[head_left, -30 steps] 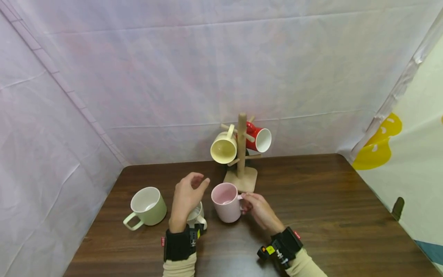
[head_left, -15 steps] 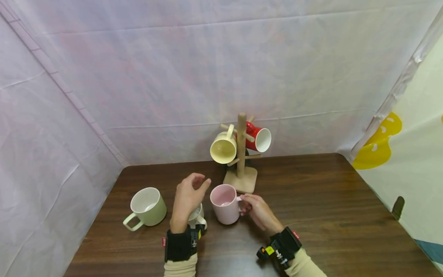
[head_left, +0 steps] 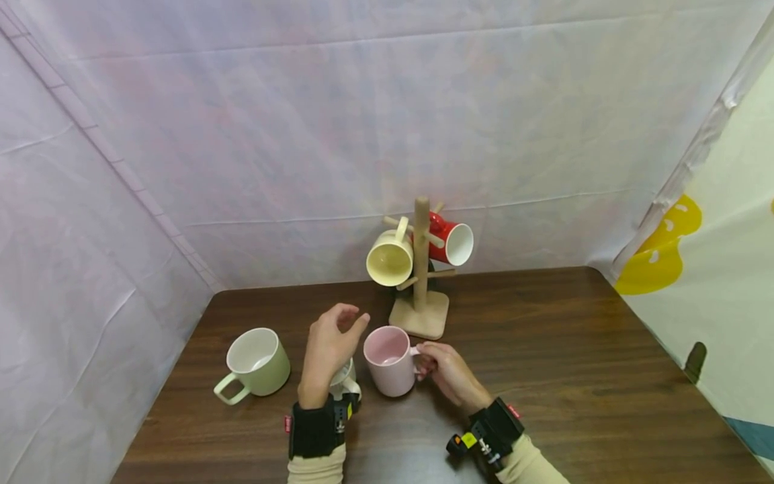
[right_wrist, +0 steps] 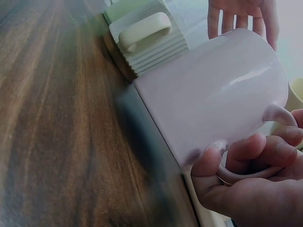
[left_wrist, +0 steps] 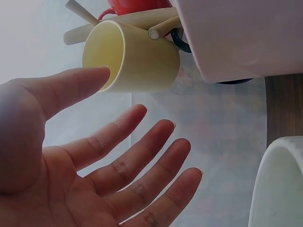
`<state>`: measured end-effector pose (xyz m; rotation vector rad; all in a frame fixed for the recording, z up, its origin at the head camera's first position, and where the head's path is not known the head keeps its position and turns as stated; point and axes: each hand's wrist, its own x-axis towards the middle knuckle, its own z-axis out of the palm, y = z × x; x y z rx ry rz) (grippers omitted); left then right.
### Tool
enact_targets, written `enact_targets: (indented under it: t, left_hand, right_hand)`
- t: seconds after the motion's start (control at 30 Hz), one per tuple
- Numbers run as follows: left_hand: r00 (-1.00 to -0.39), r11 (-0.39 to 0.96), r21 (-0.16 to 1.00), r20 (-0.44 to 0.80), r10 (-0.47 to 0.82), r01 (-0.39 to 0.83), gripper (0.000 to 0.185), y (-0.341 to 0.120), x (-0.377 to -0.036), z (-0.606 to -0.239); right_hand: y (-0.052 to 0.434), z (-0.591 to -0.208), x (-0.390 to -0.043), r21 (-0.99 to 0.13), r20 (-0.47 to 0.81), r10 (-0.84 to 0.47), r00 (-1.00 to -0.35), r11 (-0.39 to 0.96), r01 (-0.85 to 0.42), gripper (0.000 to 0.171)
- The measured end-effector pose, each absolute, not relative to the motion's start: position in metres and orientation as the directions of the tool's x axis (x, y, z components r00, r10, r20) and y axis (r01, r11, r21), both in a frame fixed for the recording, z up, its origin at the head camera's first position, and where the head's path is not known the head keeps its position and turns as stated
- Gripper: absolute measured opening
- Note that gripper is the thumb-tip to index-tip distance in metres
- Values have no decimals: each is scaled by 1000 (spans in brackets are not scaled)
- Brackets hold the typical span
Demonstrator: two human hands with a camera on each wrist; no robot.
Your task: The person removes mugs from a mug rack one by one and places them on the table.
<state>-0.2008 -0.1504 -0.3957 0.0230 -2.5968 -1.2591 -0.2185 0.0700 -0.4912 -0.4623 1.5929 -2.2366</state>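
Note:
My right hand [head_left: 452, 378] grips the handle of a pink mug [head_left: 392, 373], fingers curled through it in the right wrist view. The mug stays upright, its base close to the table, in front of the wooden mug rack [head_left: 420, 286]. To its left, my left hand [head_left: 328, 346] is held in the air with fingers spread and nothing in them. Partly hidden behind the left wrist is a ribbed white mug [right_wrist: 151, 54]. A yellow mug [head_left: 390, 261] and a red mug [head_left: 450, 240] hang from the rack's upper pegs.
A light green mug [head_left: 266, 370] stands at the left of the brown wooden table [head_left: 574, 349], handle toward the person. Lower on the rack hangs a dark mug, mostly hidden; its black handle [left_wrist: 181, 43] shows in the left wrist view. Pale curtains [head_left: 302, 134] enclose the back and left.
The pink mug has shifted slightly left and toward the person, with the right hand on its handle. My left hand has hardly moved.

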Motion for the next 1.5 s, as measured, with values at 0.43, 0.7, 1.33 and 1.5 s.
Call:
enact_targets:
  t: [0.43,0.7,1.33,1.5]
  left_hand:
    - [-968,619,779,220,-121,99,32,-148,-202,-397]
    - [-972,610,786,209,-109,101,33,-149,-204,-397]
    - [-971,606,789,210,-112,101,32,-149,-206,-397]
    - [-973,605,791,201,-115,92,32,-149,-205,-397]
  right_hand:
    - [69,-496,-219,-944,17,-486,-874,-295,146,34]
    - [76,-500,-223,-934,-6,-516,-856,-303,189,32]
    - [85,-504,-227,-927,-34,-550,-835,-295,232,31]
    - [85,-505,-227,-928,-33,-559,-828,-291,234,31]
